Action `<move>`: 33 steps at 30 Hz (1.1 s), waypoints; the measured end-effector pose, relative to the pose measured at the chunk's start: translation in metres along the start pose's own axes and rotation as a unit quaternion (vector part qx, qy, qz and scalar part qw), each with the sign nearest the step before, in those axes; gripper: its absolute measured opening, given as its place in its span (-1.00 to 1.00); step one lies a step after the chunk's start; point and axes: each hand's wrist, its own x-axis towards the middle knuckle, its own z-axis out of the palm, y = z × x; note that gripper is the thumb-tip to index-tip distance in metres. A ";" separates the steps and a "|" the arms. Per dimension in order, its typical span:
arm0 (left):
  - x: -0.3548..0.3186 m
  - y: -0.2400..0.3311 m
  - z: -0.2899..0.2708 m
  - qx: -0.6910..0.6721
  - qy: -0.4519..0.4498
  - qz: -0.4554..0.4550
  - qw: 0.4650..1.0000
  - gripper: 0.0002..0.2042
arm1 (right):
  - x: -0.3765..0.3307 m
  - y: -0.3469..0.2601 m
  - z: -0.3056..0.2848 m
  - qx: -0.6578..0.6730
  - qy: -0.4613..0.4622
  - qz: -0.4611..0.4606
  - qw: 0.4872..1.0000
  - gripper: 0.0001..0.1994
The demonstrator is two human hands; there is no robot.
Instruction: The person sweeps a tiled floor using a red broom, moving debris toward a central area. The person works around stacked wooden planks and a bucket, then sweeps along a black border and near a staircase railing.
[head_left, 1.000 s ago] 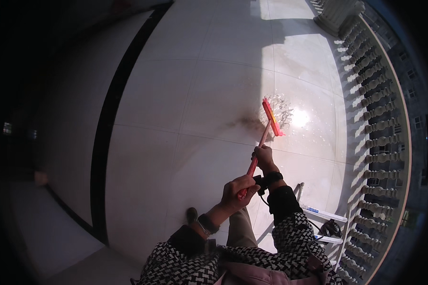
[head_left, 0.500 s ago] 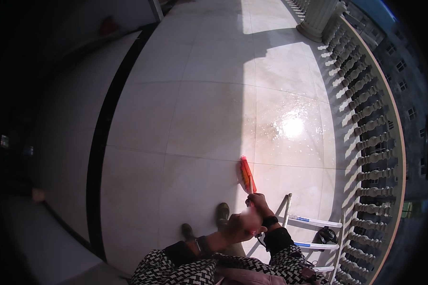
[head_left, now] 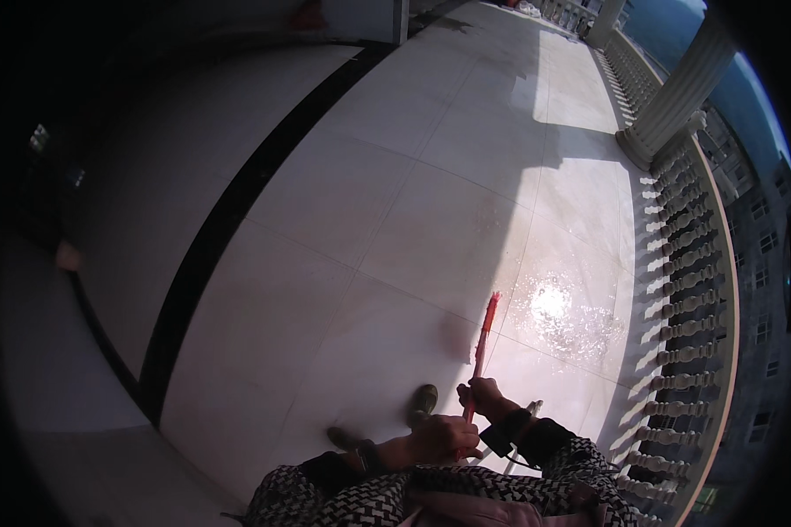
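Observation:
A long red tool, which looks like a broom seen edge-on, points away from me and slightly right over the pale tiled floor. My right hand is closed around its red handle, farther from my body. My left hand is closed round the handle's near end. Whether the broom's far tip touches the floor I cannot tell. Beyond it and to the right, wet floor glares in the sun.
A stone balustrade runs along the right side, with a fluted column farther off. A dark floor strip crosses on the left. The end of a white metal frame shows beside my right forearm. My boots stand left of the handle.
The view has tilted up and turned, showing more of the far floor. The broom has rolled from its broad orange-red face to a narrow edge. My hands are farther apart along the handle.

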 end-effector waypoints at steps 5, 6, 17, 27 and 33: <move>-0.120 0.033 -0.045 0.154 0.123 -0.049 0.979 -0.82 | -0.007 0.004 0.183 -0.044 -0.121 0.035 0.991 -0.83; -0.144 0.036 -0.049 0.167 0.148 -0.037 0.974 -0.82 | -0.008 0.003 0.224 -0.112 -0.094 0.041 0.988 -0.84; -0.429 0.083 -0.006 -0.035 0.277 -0.612 0.740 -0.59 | 0.094 0.086 0.456 -0.771 -0.256 -0.434 0.389 -0.36; -0.445 0.071 0.072 -0.079 0.402 -0.654 0.637 -0.66 | 0.160 0.096 0.513 -0.874 -0.240 -0.347 0.243 -0.50; -0.419 0.050 0.068 -0.114 0.382 -0.706 0.585 -0.68 | 0.068 -0.169 0.209 -0.964 -0.035 -0.067 0.253 -0.33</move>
